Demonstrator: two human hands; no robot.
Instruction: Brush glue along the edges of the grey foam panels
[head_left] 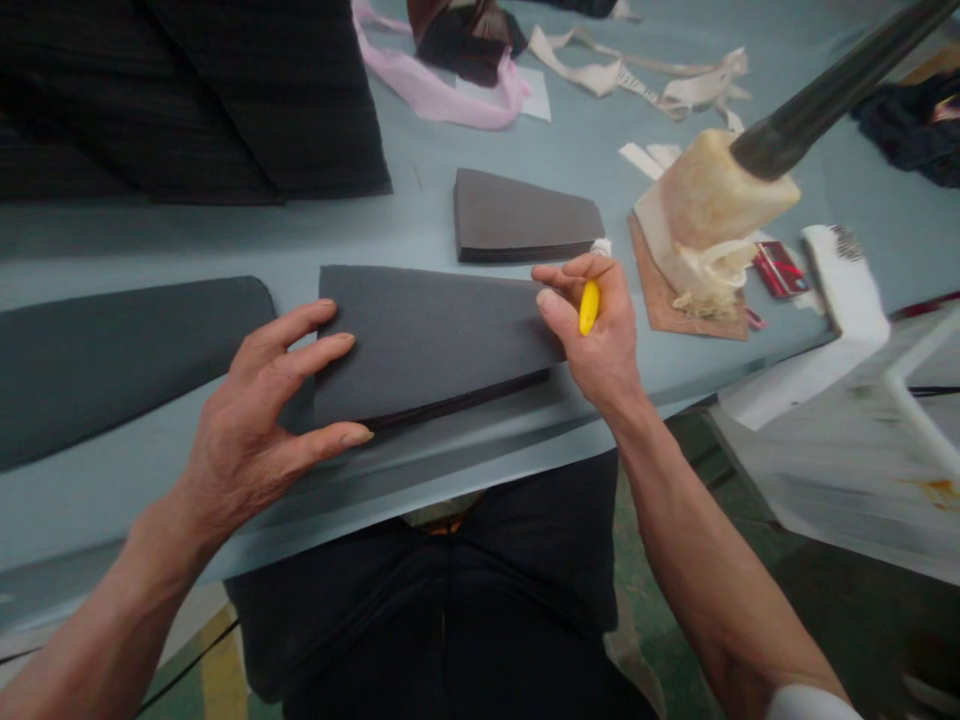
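Note:
A stack of dark grey cut panels, tapering to the right, lies near the table's front edge. My left hand is at its wide left end, two fingertips on the top piece and the thumb along the near edge. My right hand is at the narrow right end, thumb against the top panel. Closed in that hand is a slim yellow tool; its kind is hidden by the fingers. A small white tuft shows above the knuckles, and I cannot tell whether it belongs to the tool.
A smaller grey stack lies behind. A long dark panel is at left, below a tall black fabric pile. On the right stand a yellowed block with a dark handle and a red box. Fabric strips lie behind.

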